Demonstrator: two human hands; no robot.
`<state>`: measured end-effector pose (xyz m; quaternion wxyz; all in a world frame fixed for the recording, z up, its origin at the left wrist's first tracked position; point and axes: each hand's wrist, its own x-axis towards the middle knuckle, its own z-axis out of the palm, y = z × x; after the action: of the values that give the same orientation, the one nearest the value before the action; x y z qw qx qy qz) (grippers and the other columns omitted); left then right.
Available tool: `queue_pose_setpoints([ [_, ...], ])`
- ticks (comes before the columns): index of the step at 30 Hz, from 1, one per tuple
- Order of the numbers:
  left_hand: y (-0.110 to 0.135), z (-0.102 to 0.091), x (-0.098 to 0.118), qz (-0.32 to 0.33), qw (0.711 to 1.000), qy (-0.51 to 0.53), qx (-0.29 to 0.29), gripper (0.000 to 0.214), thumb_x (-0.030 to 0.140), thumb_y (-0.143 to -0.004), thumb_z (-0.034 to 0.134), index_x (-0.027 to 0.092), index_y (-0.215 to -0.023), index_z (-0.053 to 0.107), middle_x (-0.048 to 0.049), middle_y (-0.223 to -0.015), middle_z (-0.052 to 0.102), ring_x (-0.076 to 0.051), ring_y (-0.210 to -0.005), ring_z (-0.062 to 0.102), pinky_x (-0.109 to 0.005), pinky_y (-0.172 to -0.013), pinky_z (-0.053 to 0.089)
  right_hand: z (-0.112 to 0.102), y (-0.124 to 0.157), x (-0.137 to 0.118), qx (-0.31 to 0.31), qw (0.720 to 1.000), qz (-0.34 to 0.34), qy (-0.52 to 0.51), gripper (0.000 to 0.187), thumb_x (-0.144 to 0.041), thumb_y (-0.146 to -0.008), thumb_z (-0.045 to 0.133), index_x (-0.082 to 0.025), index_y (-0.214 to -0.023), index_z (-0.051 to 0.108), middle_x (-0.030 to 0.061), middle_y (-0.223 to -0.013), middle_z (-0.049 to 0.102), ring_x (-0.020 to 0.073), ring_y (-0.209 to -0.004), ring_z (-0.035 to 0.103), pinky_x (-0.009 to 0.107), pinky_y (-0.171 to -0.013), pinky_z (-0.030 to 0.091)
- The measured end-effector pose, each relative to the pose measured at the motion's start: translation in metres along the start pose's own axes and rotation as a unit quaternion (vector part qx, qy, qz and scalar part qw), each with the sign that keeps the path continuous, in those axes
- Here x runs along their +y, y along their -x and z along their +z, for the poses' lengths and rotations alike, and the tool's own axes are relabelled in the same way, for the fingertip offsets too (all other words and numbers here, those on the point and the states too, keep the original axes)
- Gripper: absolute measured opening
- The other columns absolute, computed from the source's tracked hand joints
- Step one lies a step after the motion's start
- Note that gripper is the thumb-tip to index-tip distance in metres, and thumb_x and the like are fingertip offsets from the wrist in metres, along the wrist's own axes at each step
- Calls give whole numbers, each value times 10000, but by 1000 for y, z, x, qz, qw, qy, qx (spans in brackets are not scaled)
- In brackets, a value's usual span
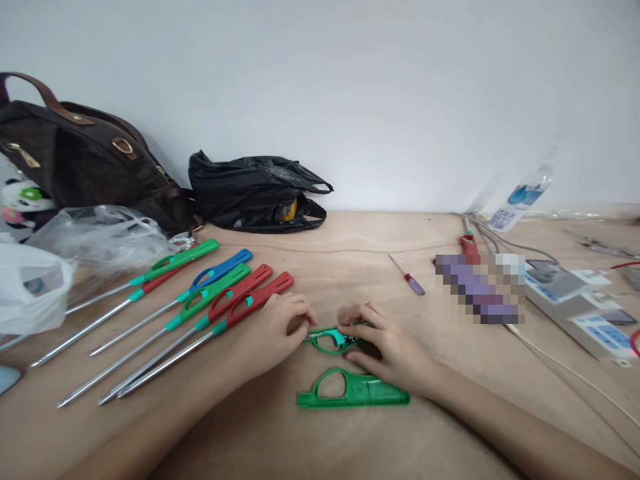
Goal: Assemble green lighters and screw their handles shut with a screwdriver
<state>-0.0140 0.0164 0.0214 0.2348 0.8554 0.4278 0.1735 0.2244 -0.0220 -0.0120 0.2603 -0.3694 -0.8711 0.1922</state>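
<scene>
My left hand [277,330] and my right hand [387,343] meet over an opened green lighter handle [327,340] with its inner parts showing. Both hands have their fingers curled on it, pinching it from either side against the wooden table [350,267]. Just in front of the hands lies a separate green handle shell [353,392], flat on the table and untouched.
Several long-nosed lighters [200,310] with green, blue and red handles lie in a row at the left. A small screwdriver [410,277] lies behind my right hand. A power strip [580,303] with cables sits at the right. A black plastic bag [255,193], brown handbag [85,160] and clear bags [95,237] stand at the back left.
</scene>
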Motion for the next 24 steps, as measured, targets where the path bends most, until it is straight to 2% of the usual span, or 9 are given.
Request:
queue_pose_setpoints([
  [5, 0, -11, -6, 31, 999, -10, 13, 86, 166, -815, 544, 196, -789, 620, 2, -828, 677, -181, -816, 608, -335, -784, 410, 3, 1, 6, 28, 999, 5, 21, 228, -160, -891, 573, -195, -1104, 644, 89, -1105, 596, 231, -1037, 533, 428, -893, 501],
  [9, 0, -15, -5, 44, 998, -28, -22, 35, 201, -801, 597, 195, -780, 625, 6, -827, 682, -185, -820, 612, -318, -755, 406, 3, 1, 7, 37, 999, 4, 27, 238, -163, -894, 572, -204, -1119, 637, 89, -1099, 599, 236, -1046, 541, 441, -888, 512],
  [12, 1, -12, -2, 44, 997, -44, -38, 68, 179, -816, 569, 193, -774, 620, 8, -822, 680, -189, -817, 611, -311, -742, 400, 3, 1, 6, 35, 999, 6, 26, 236, -156, -896, 565, -206, -1115, 636, 89, -1097, 596, 236, -1047, 543, 439, -890, 513],
  [17, 2, -5, -4, 73, 994, -73, -24, 152, 98, -813, 528, 193, -705, 576, 26, -751, 636, -166, -761, 594, -301, -704, 352, 4, 1, 6, 36, 999, 6, 28, 231, -154, -895, 563, -190, -1111, 636, 93, -1098, 593, 236, -1047, 538, 428, -892, 510],
  [24, 3, -4, -2, 76, 989, -115, -50, 173, 97, -852, 462, 176, -737, 564, 1, -827, 615, -176, -829, 567, -315, -743, 334, 3, 0, 4, 38, 999, 10, 25, 223, -152, -889, 565, -198, -1095, 638, 91, -1091, 596, 237, -1035, 535, 444, -889, 501],
])
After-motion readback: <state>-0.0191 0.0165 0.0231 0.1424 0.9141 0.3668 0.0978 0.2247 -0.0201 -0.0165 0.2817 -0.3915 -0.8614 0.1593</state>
